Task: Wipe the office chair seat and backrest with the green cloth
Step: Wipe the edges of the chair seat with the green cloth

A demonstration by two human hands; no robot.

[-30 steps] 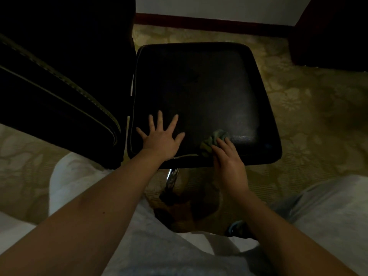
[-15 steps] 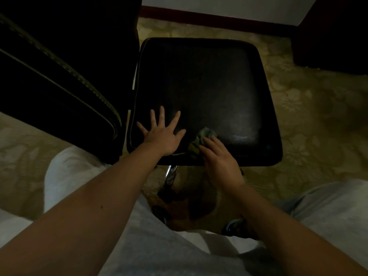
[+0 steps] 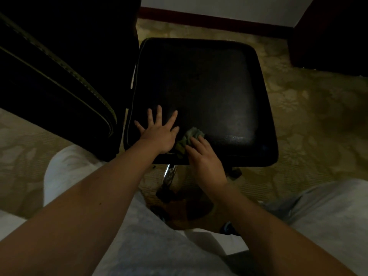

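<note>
Left hand (image 3: 159,134) is lying flat with fingers splayed wide on the near left part of the black seat (image 3: 209,86), pressing down and gripping nothing, probably bracing the chair so it is not swivelling. Right hand (image 3: 203,156) is resting on the green cloth (image 3: 189,139) with fingers mostly straight over it, pressing it onto the seat at the near edge, just beside the left hand's thumb. The thumb of the right hand is hidden, so I can't tell whether it is pinching. The cloth is bunched up, small, soft and light. It is going to crumple and slide easily on the slick leather-like cover, so a flat palm over the middle of the wad is looking like the best hold, with some downward pressure so it is not skating out. The seat is looking padded and smooth, with a sheen near the right front corner. The dark panel with pale piping on the left seems to be the backrest (image 3: 59,76), and neither hand is touching it. The chrome column (image 3: 169,174) is showing under the seat, over patterned carpet (image 3: 318,116). Judging by the cloth's position, seat wiping is under way and the backrest is not yet done.
</note>
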